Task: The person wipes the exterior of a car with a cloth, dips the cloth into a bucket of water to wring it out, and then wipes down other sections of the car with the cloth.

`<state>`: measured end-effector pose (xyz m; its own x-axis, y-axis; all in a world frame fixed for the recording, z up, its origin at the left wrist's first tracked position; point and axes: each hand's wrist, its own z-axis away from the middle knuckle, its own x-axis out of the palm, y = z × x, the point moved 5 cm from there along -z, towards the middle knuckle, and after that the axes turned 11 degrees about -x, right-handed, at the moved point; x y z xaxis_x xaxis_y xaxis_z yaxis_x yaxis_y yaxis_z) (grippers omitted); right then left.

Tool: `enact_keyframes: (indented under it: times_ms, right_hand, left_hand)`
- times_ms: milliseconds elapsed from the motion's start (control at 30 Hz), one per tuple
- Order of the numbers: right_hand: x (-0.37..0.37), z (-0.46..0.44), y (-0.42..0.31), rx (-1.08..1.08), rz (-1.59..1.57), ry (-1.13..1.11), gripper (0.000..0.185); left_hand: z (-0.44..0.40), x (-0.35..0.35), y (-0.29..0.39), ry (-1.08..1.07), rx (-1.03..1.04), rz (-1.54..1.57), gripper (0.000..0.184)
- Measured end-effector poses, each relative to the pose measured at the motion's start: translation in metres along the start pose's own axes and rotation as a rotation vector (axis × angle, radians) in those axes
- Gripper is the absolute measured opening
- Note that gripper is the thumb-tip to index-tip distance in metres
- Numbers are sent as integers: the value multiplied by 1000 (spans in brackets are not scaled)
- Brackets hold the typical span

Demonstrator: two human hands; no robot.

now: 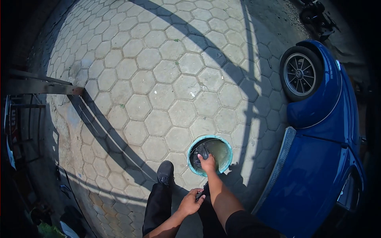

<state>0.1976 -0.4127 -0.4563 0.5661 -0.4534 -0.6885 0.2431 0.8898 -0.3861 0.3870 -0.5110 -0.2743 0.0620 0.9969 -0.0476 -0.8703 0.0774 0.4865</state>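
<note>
A round turquoise-rimmed bucket point(227, 147) with cloudy water stands on the paving near the person's feet. My right hand point(207, 162) reaches into it, its fingers closed on a dark cloth point(199, 152) at the left side of the bucket. Just below and left of the bucket, my left hand point(191, 203) is by my knee, fingers bent together around a small dark thing that I cannot make out. A black shoe point(165, 173) shows to the left of the bucket.
A blue car point(305, 178) with a spoked wheel point(300, 74) stands close on the right. Hexagonal paving point(158, 122) spreads ahead. At the left are a metal beam point(51, 88) and a dark rack point(29, 123). A motorcycle point(317, 18) is at the top right.
</note>
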Motion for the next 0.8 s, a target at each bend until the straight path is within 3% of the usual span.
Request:
enact_keyframes:
  times_ms: [133, 333, 433, 567, 800]
  right_hand:
    - [-17, 20, 46, 117, -276, -11, 84]
    - [-79, 87, 37, 608, -1164, 131, 53]
    - [-115, 110, 20, 668, -1355, -27, 41]
    - [-131, 136, 24, 647, -1418, -213, 40]
    - [-180, 191, 0, 528, -1533, -90, 45]
  left_hand:
    - [7, -6, -17, 35, 65, 110, 38]
    - [37, -35, -42, 56, 144, 175, 31]
    - [79, -81, -22, 18, 138, 98, 28]
    - [122, -135, -56, 40, 82, 159, 30]
    - [200, -216, -150, 294, -217, -74, 38]
